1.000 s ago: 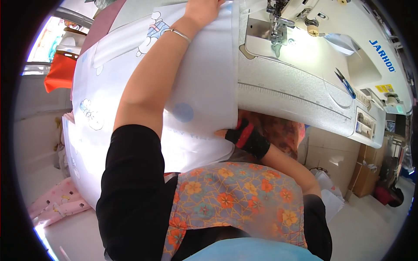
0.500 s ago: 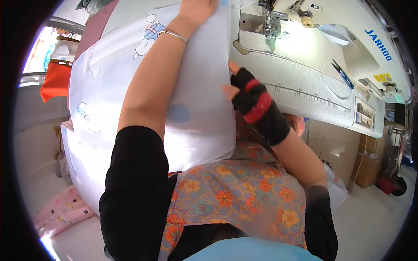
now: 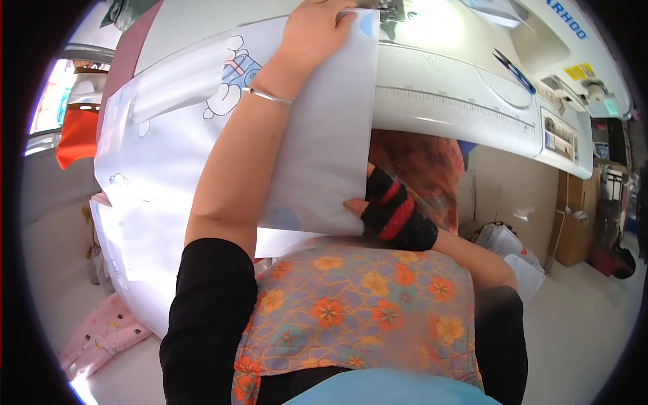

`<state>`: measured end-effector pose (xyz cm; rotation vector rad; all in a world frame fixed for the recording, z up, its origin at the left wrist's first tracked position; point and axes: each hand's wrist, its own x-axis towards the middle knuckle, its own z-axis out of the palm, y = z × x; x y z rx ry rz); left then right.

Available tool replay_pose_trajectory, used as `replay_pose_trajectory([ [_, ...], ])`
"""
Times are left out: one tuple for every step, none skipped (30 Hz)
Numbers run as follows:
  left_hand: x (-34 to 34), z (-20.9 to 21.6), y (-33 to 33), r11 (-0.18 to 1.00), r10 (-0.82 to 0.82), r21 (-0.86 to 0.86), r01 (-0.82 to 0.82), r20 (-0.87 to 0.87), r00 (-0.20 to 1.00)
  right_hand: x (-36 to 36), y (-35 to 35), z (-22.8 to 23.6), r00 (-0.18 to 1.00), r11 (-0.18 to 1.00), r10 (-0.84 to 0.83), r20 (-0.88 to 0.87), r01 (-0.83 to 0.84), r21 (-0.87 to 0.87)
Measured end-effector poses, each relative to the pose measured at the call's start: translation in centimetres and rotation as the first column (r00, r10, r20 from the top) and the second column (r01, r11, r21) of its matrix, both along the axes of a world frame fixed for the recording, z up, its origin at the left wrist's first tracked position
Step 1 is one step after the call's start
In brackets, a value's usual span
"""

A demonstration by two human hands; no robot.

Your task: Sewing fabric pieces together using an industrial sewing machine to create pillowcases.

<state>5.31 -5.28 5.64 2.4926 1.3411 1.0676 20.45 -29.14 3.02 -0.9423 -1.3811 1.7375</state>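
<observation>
1. Left hand (image 3: 317, 30) lies flat, fingers pressed together on the far end of the pale printed fabric (image 3: 324, 148); keep that palm down so the cloth stays smooth.
2. Right hand (image 3: 388, 209), in a black-and-red fingerless glove, pinches the fabric's near edge; hold it taut.
3. The fabric drapes over the worktop (image 3: 459, 101), long axis running from the person's lap toward the sewing machine (image 3: 574, 40).

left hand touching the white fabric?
Touching. The head view shows the left hand lying flat on the white fabric near the sewing machine, palm pressed down with no gap visible.
</observation>
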Motion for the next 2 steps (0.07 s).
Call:
replay_pose_trajectory([
  [0.62, -0.14, -0.23, 1.0, -0.018, -0.001, 0.018, -0.021, 1.0, 0.48, -0.44, -0.28, 1.0, 1.0, -0.025, -0.009, 0.025, 0.009],
  [1.01, -0.04, -0.2, 0.999, -0.037, 0.0, 0.037, -0.044, 0.998, 0.7, -0.71, -1.13, 0.999, 0.994, -0.04, 0.03, 0.037, 0.1],
])
